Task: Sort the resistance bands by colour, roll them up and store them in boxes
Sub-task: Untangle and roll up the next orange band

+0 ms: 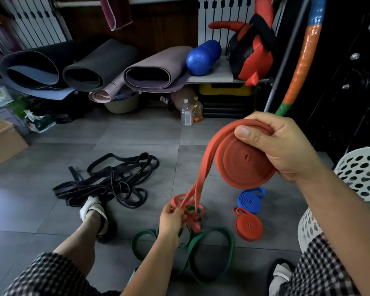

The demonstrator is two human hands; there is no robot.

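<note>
In the head view, a partly wound red roll is gripped in the right hand, raised well above the floor. The thumb is pressed across the outer wraps at the top and the other fingers are curled behind the disc. From the roll a loose red tail of several strands is led down to the left hand. Its fingers are closed on the tail just above a small red tangle that lies over the green bands. A finished red coil and a blue coil are laid close together on the floor to the right. The black bands are heaped unrolled to the left. A cardboard box is seen at the far left edge and a white perforated basket at the right.

The step in hand is judged to be the winding of the red tail. It is best done if the strands are first freed from the green bands and laid flat on one another, so that no twist is wound in. Light, even tension should be given by the left hand while the roll is turned. The thumb should be pressed on each new wrap so that the coil cannot spring loose. The edges should be held level, or the disc may cone and sit badly in a box.
</note>
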